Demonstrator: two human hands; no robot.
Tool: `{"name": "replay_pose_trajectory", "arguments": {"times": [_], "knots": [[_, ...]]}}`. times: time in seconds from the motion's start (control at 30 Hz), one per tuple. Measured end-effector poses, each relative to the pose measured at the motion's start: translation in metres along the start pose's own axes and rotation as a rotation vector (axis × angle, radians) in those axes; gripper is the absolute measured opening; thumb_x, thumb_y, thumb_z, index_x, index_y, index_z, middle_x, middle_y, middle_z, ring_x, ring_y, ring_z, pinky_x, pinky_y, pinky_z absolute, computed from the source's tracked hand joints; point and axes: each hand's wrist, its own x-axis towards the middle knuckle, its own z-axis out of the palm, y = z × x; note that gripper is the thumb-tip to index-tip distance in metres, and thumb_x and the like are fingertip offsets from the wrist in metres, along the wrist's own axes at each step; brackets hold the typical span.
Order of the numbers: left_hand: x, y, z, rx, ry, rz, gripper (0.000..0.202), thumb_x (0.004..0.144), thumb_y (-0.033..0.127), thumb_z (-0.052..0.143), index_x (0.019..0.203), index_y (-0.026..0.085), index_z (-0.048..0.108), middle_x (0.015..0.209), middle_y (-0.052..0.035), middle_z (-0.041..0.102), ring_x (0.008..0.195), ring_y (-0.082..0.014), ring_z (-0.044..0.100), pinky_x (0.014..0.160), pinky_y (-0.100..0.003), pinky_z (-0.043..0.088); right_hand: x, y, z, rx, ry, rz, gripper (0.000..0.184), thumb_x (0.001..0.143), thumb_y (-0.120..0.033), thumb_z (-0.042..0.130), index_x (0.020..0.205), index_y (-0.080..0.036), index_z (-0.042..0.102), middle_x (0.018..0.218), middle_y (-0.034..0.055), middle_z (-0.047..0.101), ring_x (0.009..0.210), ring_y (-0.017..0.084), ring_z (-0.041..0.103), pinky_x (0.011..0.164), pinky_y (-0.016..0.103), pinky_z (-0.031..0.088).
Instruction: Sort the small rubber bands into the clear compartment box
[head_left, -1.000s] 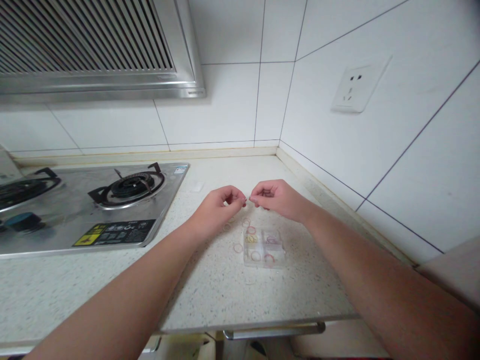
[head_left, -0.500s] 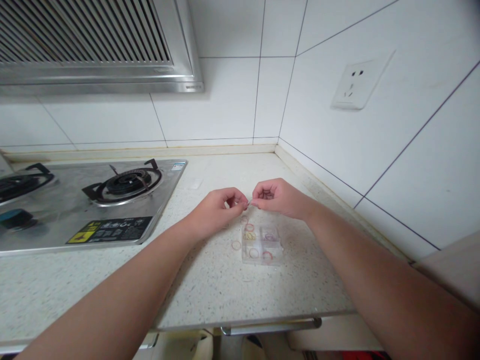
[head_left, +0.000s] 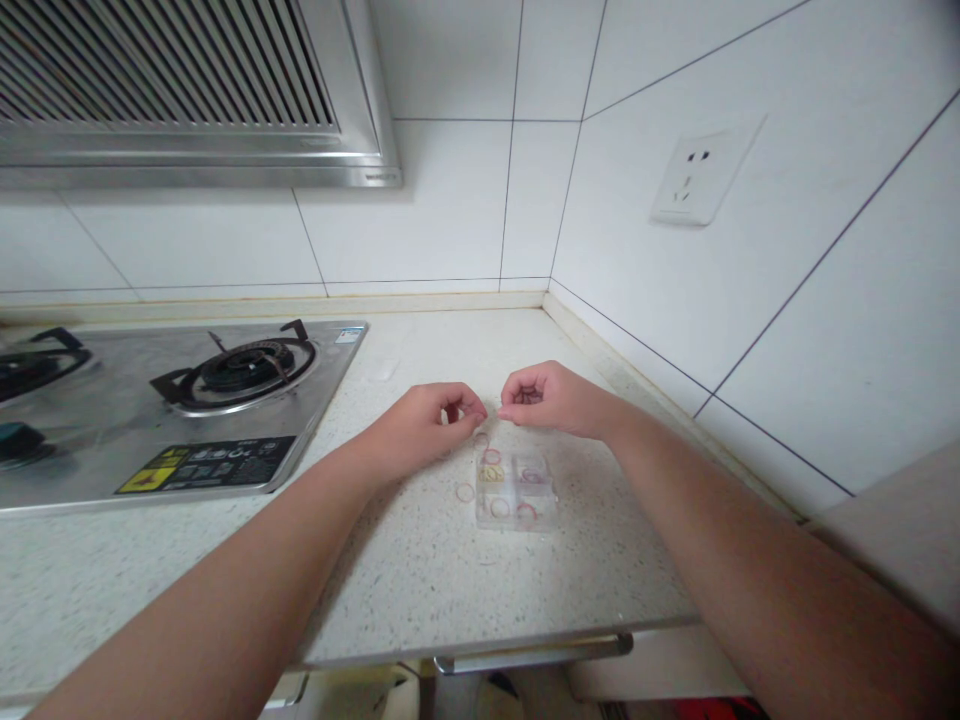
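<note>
A clear plastic box with compartments [head_left: 516, 522] lies on the counter, with thin coloured rings like small elastic bands in and on it. One such loose ring [head_left: 465, 493] lies beside its left edge, and another ring [head_left: 481, 440] rests behind it. Just beyond the box, my left hand [head_left: 442, 415] is closed in a pinch, thumb against forefinger. My right hand [head_left: 541, 397] faces it, also pinched, a narrow gap between the two sets of fingertips. What either pinch holds, if anything, is too small to make out.
A gas hob [head_left: 315, 410] is set into the counter [head_left: 420, 590] on the left, under a metal range hood [head_left: 360, 130]. Tiled walls meet in a corner behind, with a socket [head_left: 690, 180] on the right. A drawer handle [head_left: 532, 655] runs below the front edge.
My fingertips, which were almost touching, have drawn slightly apart. Both hands stay pinched above the counter, and the whole view has shifted a little.
</note>
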Motion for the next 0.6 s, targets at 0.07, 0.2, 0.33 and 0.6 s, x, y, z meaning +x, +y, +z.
{"name": "replay_pose_trajectory", "arguments": {"times": [0.07,0.2,0.33,0.6], "knots": [[0.0,-0.001,-0.002,0.064,-0.007,0.032,0.015,0.086,0.024,0.056,0.09,0.021,0.071,0.082,-0.001,0.068,0.069,-0.0131,0.054,0.065,-0.026,0.04,0.0,-0.001,0.0,0.0,-0.018,0.009,0.027,0.075,-0.036,0.072,0.084,-0.011,0.065,0.071,0.0008,0.058,0.064,0.005,0.047,0.059,0.019,0.035],[0.0,-0.005,-0.005,0.181,-0.028,0.112,0.013,0.086,0.024,0.059,0.093,0.022,0.07,0.091,-0.0031,0.068,0.088,-0.0184,0.058,0.079,-0.031,0.043,-0.001,-0.002,0.0,-0.01,-0.03,0.029,0.03,0.079,-0.041,0.069,0.087,-0.012,0.066,0.076,0.0032,0.063,0.068,0.007,0.052,0.063,0.021,0.038],[0.001,-0.01,-0.006,0.256,-0.078,0.173,0.014,0.087,0.025,0.062,0.099,0.023,0.07,0.096,-0.0047,0.067,0.097,-0.0212,0.057,0.089,-0.036,0.043,0.0,-0.003,0.0,-0.036,-0.033,0.027,0.032,0.081,-0.044,0.066,0.088,-0.012,0.068,0.078,0.0045,0.065,0.07,0.008,0.053,0.064,0.021,0.039],[0.002,-0.017,-0.005,0.309,-0.154,0.226,0.016,0.089,0.027,0.061,0.101,0.022,0.07,0.096,-0.0056,0.068,0.1,-0.022,0.057,0.091,-0.037,0.043,-0.012,-0.018,-0.008,-0.162,-0.241,0.082,0.037,0.079,-0.048,0.067,0.09,-0.013,0.073,0.067,0.0009,0.058,0.058,0.005,0.042,0.054,0.019,0.03]]}}
